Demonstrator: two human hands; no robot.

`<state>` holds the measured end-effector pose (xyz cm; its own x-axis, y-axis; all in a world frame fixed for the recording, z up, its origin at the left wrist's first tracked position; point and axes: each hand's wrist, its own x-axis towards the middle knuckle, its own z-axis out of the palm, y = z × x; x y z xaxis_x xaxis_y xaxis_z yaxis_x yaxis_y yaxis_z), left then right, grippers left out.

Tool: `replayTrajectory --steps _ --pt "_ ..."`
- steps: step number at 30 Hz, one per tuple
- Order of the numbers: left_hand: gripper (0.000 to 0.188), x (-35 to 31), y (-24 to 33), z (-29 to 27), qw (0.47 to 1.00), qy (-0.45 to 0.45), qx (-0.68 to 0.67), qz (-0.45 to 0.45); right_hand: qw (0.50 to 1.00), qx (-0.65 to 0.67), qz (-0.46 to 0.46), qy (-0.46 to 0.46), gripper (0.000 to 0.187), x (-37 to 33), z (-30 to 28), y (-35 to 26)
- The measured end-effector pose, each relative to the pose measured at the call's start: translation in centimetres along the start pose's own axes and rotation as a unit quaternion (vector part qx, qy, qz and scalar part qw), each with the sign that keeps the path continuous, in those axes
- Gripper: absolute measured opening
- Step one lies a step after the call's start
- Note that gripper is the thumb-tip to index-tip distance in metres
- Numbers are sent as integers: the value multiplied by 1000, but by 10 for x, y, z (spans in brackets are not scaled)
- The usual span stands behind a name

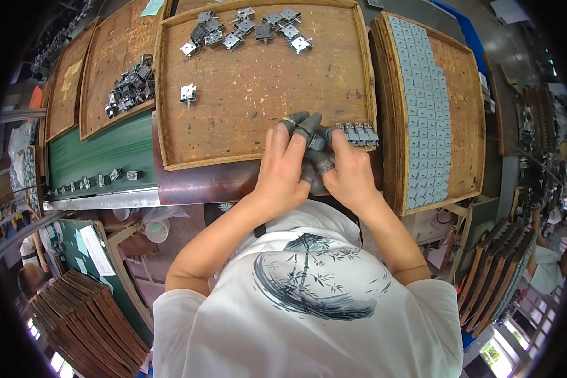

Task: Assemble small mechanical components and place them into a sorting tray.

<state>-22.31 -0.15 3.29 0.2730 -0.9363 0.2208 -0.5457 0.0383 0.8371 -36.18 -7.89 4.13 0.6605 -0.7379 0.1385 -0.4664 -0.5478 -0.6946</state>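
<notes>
My left hand (pixel 282 162) and my right hand (pixel 351 171) meet over the near edge of a wooden tray (pixel 252 101). Dark finger covers wrap several of my fingertips. Both hands are closed around a small metal part (pixel 317 143), mostly hidden by the fingers. Just beyond my right fingers, a row of similar metal parts (pixel 361 135) stands side by side in the tray's near right corner. One lone metal part (pixel 188 94) sits at the tray's left side. More metal parts (pixel 264 33) lie scattered along its far side.
To the right, a stacked tray (pixel 466 126) holds neat rows of flat grey pieces (pixel 427 120). On the left, a heap of metal parts (pixel 132 85) rests in another tray, and several more lie on a green belt (pixel 101 157). Stacked boards (pixel 85 321) stand at lower left.
</notes>
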Motion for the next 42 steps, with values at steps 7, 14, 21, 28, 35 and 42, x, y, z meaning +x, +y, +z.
replayTrajectory --steps 7,14,21,28,35,42 --pt "66 16 -18 -5 992 21 17 120 972 207 106 -32 30 10 -5 10" --pt "65 11 -13 -12 985 -27 -57 159 973 167 62 -147 44 6 -14 15" --pt "62 12 -10 -6 980 -57 -158 111 971 200 44 -127 40 4 -29 8" --pt "66 19 0 -13 982 -67 -112 137 971 167 61 -158 51 3 -41 7" --pt "60 21 0 -21 997 -62 -51 1 957 237 164 -21 41 1 -31 -2" --pt "50 18 -22 -40 947 -168 -244 -127 993 106 -17 -52 30 -2 -40 17"
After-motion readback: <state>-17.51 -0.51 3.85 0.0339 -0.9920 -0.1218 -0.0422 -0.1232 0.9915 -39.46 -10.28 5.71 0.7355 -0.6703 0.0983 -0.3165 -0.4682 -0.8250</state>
